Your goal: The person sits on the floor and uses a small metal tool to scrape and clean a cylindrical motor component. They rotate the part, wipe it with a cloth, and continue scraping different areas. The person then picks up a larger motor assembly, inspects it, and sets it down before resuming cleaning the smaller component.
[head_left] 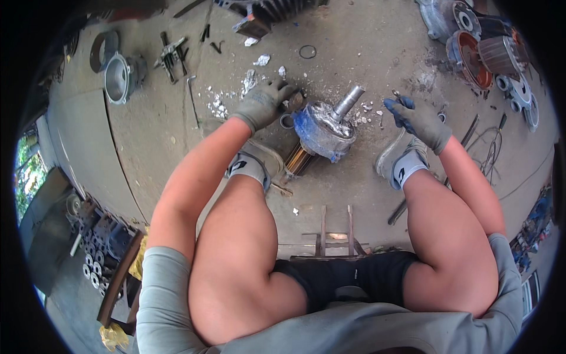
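Right, the left hand (263, 102) in its grey glove sits just above centre frame, fingers curled over the upper left edge of the blue motor body (321, 131), seemingly pressing on a dark round part there; whether it truly clamps anything I cannot tell. Across to the right of centre, the right hand (420, 121), in a blue and grey glove, is closed around a thin dark tool (397, 95) whose tip pokes up and to the left, clear of the motor and not touching it. The motor body lies on the concrete floor (354, 47) between the two hands, tipped so its bare steel shaft (347, 101) points toward the upper right, its open end crusted with pale metal fragments. More white chips (250, 79) are scattered just above and left of the left hand. In my judgement the round casing could roll or twist if that left hand slackens, since it rests on its curved side; jagged scraps could also snag a glove, and the tool could skid off the crusted face toward the steadying fingers.
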`<move>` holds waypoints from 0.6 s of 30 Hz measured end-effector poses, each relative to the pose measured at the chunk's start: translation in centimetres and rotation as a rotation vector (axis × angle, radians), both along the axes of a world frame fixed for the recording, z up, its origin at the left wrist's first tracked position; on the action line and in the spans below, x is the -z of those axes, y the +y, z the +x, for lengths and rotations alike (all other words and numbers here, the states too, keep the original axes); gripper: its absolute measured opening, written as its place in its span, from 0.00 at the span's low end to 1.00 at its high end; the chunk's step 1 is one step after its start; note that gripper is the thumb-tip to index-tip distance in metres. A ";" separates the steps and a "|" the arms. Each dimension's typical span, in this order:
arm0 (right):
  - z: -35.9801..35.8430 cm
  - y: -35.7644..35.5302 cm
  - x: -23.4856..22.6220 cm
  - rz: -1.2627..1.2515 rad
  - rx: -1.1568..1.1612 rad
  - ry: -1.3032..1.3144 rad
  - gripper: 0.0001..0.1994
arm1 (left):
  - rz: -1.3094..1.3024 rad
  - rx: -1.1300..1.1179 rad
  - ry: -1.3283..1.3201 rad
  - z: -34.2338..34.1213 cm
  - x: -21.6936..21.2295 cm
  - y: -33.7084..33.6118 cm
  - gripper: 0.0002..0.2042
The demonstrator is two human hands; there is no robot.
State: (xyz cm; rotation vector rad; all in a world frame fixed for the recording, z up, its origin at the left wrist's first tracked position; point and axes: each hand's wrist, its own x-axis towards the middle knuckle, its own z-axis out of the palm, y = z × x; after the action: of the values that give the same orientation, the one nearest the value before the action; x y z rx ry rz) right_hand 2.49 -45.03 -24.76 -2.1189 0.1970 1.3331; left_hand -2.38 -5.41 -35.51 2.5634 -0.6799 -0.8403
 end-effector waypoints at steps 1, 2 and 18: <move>0.0 -0.2 0.5 -0.027 0.002 0.016 0.28 | -0.004 0.008 -0.064 -0.1 0.0 0.2 0.33; 0.0 -0.4 1.0 -0.097 0.010 0.018 0.28 | 0.018 -0.079 -0.024 -0.1 -0.2 0.8 0.33; 0.6 0.6 1.1 -0.101 -0.161 -0.054 0.28 | 0.285 -0.151 -0.388 -0.3 -4.0 5.4 0.49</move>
State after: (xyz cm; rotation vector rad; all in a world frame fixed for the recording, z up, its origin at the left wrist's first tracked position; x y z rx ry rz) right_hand 3.10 -44.47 -25.86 -2.2938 0.0741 1.3814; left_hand -2.64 0.02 -31.55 3.0320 -0.4877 -0.4164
